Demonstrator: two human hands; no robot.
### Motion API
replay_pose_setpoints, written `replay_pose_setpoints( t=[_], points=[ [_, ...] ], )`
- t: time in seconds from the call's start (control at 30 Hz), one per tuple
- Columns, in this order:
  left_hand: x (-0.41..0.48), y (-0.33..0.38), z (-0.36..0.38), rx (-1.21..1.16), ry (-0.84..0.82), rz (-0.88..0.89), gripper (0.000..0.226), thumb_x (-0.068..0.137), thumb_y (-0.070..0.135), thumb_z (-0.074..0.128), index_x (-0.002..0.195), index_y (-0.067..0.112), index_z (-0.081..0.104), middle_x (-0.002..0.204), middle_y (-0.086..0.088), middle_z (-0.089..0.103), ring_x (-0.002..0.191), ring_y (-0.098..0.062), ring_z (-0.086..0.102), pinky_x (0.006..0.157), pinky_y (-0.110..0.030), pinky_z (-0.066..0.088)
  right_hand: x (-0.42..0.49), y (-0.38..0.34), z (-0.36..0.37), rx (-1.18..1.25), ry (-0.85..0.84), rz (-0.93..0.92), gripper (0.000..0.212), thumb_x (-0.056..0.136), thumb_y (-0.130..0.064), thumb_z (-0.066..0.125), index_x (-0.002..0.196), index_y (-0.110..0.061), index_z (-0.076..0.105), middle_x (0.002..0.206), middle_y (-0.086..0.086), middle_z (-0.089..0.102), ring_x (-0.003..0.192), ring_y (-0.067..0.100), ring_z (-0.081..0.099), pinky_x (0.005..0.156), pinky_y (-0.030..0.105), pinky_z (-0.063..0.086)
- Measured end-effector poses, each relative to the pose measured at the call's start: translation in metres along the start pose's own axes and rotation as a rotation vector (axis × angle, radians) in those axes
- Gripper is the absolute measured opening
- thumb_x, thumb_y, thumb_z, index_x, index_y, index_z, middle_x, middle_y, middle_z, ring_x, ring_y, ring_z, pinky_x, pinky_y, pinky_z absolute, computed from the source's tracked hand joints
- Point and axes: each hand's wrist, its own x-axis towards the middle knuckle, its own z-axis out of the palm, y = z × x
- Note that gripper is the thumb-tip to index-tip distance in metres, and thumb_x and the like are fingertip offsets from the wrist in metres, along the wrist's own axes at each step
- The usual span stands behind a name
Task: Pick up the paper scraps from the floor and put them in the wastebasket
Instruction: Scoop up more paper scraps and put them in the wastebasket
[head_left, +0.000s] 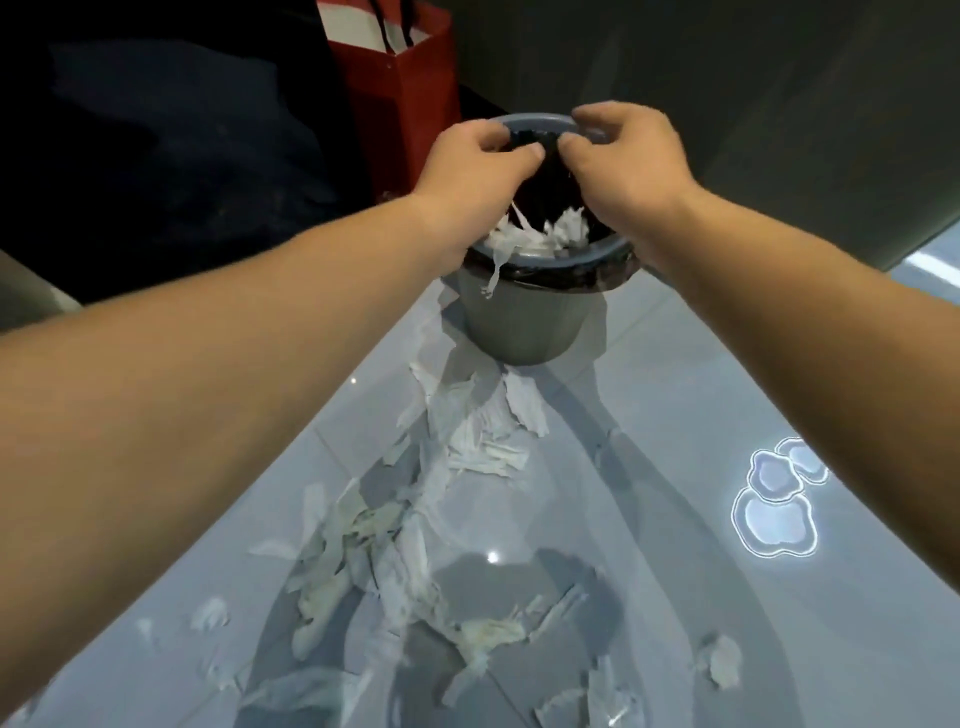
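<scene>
left hand: over the mouth of the wastebasket, fingers curled in, thumb tip pinched toward the fingers. can't really tell if there's paper in it, the grip is narrow and nothing white pokes out.

right hand: right beside the left one, thumbs nearly touching, same curled narrow pinch above the bin opening. can't tell if it's holding anything either.

wastebasket: small grey round bin directly under both hands, standing upright on the floor.

bin liner: black bag folded over the rim, showing as a dark band just below the hands.

scraps in the bin: white torn paper piled inside, under the wrists. one strip hangs over the near rim, down the outside.

paper scraps: loads of them on the floor, a messy trail from the foot of the bin back toward the person, between the two forearms. a few strays off to the left and right sides near the bottom edge.

floor: glossy pale blue-grey tile, bright light reflections off to the right of the right forearm.

red bag: red paper shopping bag with dark handles, standing just past the left hand, behind and left of the bin.
</scene>
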Motion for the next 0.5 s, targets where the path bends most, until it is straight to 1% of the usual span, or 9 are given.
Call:
replay_pose_setpoints(
  t=[0.07, 0.13, 0.2, 0.23, 0.27, 0.33, 0.4, 0.43, 0.5],
  points=[
    [-0.019, -0.007, -0.011, -0.089, 0.071, 0.064, 0.031, 0.09, 0.024, 0.068, 0.119, 0.015, 0.063, 0.112, 0.0, 0.065, 0.102, -0.01, 0.063, 0.091, -0.034, 0.058, -0.026, 0.006, -0.012, -0.024, 0.053, -0.057, 0.03, 0.091, -0.029, 0.057, 0.118, -0.023, 0.066, 0.113, -0.005, 0.068, 0.103, 0.007, 0.064, 0.092, 0.027, 0.054],
    [-0.036, -0.027, -0.026, -0.085, 0.176, 0.062, 0.024, 0.087, 0.025, 0.071, 0.108, 0.015, 0.064, 0.102, 0.0, 0.065, 0.092, -0.01, 0.066, 0.079, -0.029, 0.061, -0.057, 0.019, -0.018, -0.047, 0.117, -0.099, 0.017, 0.089, -0.03, 0.057, 0.097, -0.02, 0.069, 0.091, -0.006, 0.068, 0.082, 0.004, 0.062, 0.077, 0.025, 0.054],
    [-0.056, -0.066, -0.039, -0.058, 0.209, -0.055, 0.026, 0.085, 0.029, 0.073, 0.103, 0.014, 0.062, 0.099, -0.003, 0.064, 0.083, -0.012, 0.065, 0.073, -0.03, 0.06, -0.093, 0.045, -0.009, -0.046, 0.041, -0.062, 0.015, 0.088, -0.028, 0.061, 0.082, -0.015, 0.065, 0.072, -0.006, 0.062, 0.066, 0.006, 0.055, 0.064, 0.024, 0.048],
    [-0.066, -0.09, -0.041, -0.04, 0.184, -0.144, 0.03, 0.084, 0.031, 0.075, 0.104, 0.013, 0.063, 0.101, -0.005, 0.064, 0.086, -0.016, 0.065, 0.074, -0.032, 0.059, -0.108, 0.063, -0.001, -0.044, -0.06, -0.008, 0.016, 0.088, -0.029, 0.065, 0.081, -0.015, 0.065, 0.071, -0.004, 0.062, 0.064, 0.007, 0.054, 0.063, 0.025, 0.048],
    [-0.075, -0.116, -0.042, -0.007, 0.14, -0.236, 0.035, 0.082, 0.034, 0.076, 0.108, 0.014, 0.063, 0.106, -0.006, 0.064, 0.094, -0.021, 0.066, 0.077, -0.033, 0.057, -0.12, 0.082, 0.009, -0.047, -0.181, 0.055, 0.016, 0.086, -0.033, 0.069, 0.085, -0.016, 0.067, 0.076, -0.002, 0.066, 0.067, 0.009, 0.058, 0.066, 0.028, 0.05],
    [-0.094, -0.166, -0.039, 0.101, -0.001, -0.381, 0.053, 0.078, 0.038, 0.081, 0.124, 0.021, 0.06, 0.126, -0.007, 0.061, 0.116, -0.025, 0.061, 0.086, -0.03, 0.052, -0.136, 0.116, 0.032, -0.082, -0.428, 0.159, 0.035, 0.08, -0.039, 0.076, 0.11, -0.021, 0.068, 0.111, 0.0, 0.068, 0.099, 0.014, 0.063, 0.087, 0.032, 0.051],
    [-0.104, -0.204, -0.036, 0.358, -0.203, -0.366, 0.093, 0.067, 0.048, 0.086, 0.146, 0.032, 0.04, 0.154, -0.004, 0.039, 0.141, -0.025, 0.038, 0.108, -0.035, 0.04, -0.14, 0.144, 0.055, -0.176, -0.612, 0.178, 0.074, 0.071, -0.047, 0.081, 0.137, -0.029, 0.053, 0.148, 0.002, 0.045, 0.135, 0.021, 0.044, 0.109, 0.034, 0.038],
    [-0.106, -0.218, -0.034, 0.496, -0.306, -0.326, 0.11, 0.061, 0.053, 0.087, 0.152, 0.037, 0.027, 0.163, -0.001, 0.023, 0.149, -0.025, 0.023, 0.117, -0.039, 0.03, -0.139, 0.155, 0.068, -0.236, -0.679, 0.159, 0.088, 0.067, -0.052, 0.082, 0.144, -0.033, 0.044, 0.158, 0.002, 0.03, 0.144, 0.025, 0.03, 0.115, 0.039, 0.031],
    [-0.103, -0.228, -0.031, 0.72, -0.453, -0.261, 0.128, 0.056, 0.055, 0.089, 0.155, 0.041, 0.008, 0.167, 0.005, 0.001, 0.153, -0.023, 0.003, 0.122, -0.044, 0.017, -0.135, 0.17, 0.091, -0.375, -0.785, 0.117, 0.104, 0.064, -0.059, 0.081, 0.151, -0.039, 0.027, 0.165, 0.001, 0.008, 0.15, 0.031, 0.01, 0.119, 0.049, 0.02]
  ],
)
